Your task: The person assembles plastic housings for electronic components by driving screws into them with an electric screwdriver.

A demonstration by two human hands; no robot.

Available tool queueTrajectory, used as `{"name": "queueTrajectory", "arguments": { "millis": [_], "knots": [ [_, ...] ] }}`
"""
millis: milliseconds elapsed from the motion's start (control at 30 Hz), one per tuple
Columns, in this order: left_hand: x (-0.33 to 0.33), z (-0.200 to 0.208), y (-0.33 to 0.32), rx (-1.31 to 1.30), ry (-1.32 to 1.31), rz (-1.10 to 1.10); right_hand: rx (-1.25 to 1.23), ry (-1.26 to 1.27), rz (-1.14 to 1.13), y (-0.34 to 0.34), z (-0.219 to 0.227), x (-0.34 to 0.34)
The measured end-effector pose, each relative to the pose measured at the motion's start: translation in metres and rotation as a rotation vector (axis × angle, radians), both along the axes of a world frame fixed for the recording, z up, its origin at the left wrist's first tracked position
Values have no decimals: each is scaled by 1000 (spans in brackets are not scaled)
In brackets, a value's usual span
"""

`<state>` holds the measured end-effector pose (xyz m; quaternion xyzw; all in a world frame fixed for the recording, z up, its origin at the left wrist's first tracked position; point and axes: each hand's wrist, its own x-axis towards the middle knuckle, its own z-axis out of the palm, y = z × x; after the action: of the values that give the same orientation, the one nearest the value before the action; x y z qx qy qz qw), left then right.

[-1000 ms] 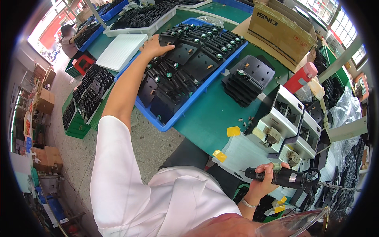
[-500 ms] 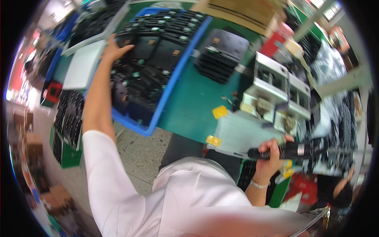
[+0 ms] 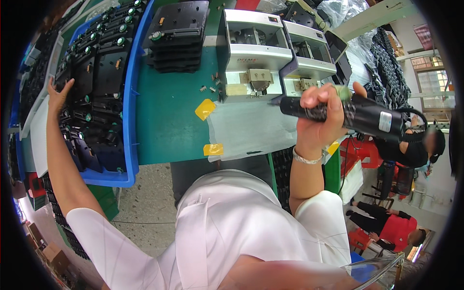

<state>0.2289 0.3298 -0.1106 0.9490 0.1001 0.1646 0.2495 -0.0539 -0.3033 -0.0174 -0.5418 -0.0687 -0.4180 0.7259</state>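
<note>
In my right hand is a black electric screwdriver, my fingers wrapped round its body and its thin tip pointing left. It is held above the right part of the bench, in front of two grey machines. My left hand reaches out to the far left, fingers and thumb spread, at the left side of a blue tray. Rows of black plastic parts with small round green-and-white pieces fill this tray. My fingertips are close to those parts; whether they touch one I cannot tell.
A stack of black plates stands on the green bench. The grey machines stand on the right. A white sheet is held with yellow tape. People are at the far right.
My view has swung, and the scene sits further left. The screwdriver has come up in my right hand. My left hand stays spread at the tray's left side.
</note>
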Motion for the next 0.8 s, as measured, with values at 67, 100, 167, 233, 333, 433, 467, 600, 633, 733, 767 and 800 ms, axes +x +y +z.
{"name": "queueTrajectory", "arguments": {
  "millis": [67, 100, 167, 233, 333, 433, 467, 600, 633, 733, 767, 800],
  "knots": [
    [2, 1, -14, -83, -84, -59, -28, -34, 20, 2, 0, 11],
    [-3, 10, -24, -112, -33, -45, -48, -62, 14, 0, -4, 19],
    [-1, 5, -18, -83, -38, -46, -101, -47, -3, 2, -8, 28],
    [-5, 9, -17, -115, 0, -62, -48, -29, -9, 10, -9, 34],
    [-19, 21, -40, -104, -11, -82, -76, 1, -16, 12, -12, 38],
    [-36, 40, -55, -27, -64, -153, -75, 9, -2, 12, -14, 42],
    [-45, 47, -60, -24, -63, -151, -73, 11, 0, 12, -14, 43],
    [-107, 96, -115, 38, -90, -305, -115, -32, 117, 5, -10, 46],
    [-131, 109, -138, 58, -110, -354, -173, -40, 178, 2, -9, 45],
    [-176, 114, -211, 22, -131, -499, -285, -7, 206, 2, -12, 51],
    [-202, 123, -231, -31, -106, -555, -241, 33, 244, 4, -6, 54],
    [-224, 125, -251, -92, -84, -616, -241, 59, 249, 3, -8, 58]
  ]
}}
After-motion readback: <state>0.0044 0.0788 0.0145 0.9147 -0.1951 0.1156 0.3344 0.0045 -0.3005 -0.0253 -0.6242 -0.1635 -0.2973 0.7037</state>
